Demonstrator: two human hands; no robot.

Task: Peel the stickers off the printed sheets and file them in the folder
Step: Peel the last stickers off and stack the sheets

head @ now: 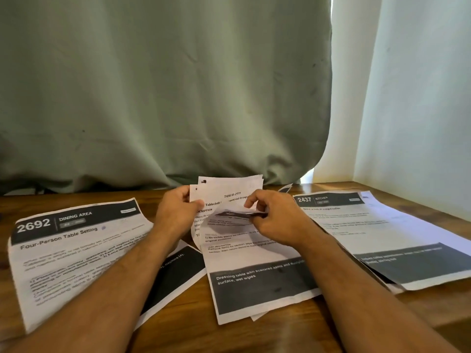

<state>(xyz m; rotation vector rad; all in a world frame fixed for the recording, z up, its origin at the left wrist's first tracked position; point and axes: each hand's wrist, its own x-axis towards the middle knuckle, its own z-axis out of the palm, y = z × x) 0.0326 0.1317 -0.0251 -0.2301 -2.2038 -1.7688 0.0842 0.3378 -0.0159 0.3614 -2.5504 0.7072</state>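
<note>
- Printed sheets (251, 253), a small stack at the centre of the wooden table (293, 327), had their far ends lifted off the surface.
- Left hand (178, 212) gripped the stack's upper left edge, thumb on the front page.
- Right hand (275, 217) pinched the top sheet's curled-over upper edge; its forearm hid the stack's right margin.
- Sheet "2692" (71, 253) lay flat at left, sheet "2437" (387, 238) at right.
- A green curtain (163, 90) hung behind.

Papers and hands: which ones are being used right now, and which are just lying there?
In use: left hand; right hand; middle papers, top one curled over.

Lying about: dining sheet; kitchen sheet; curtain; table.
</note>
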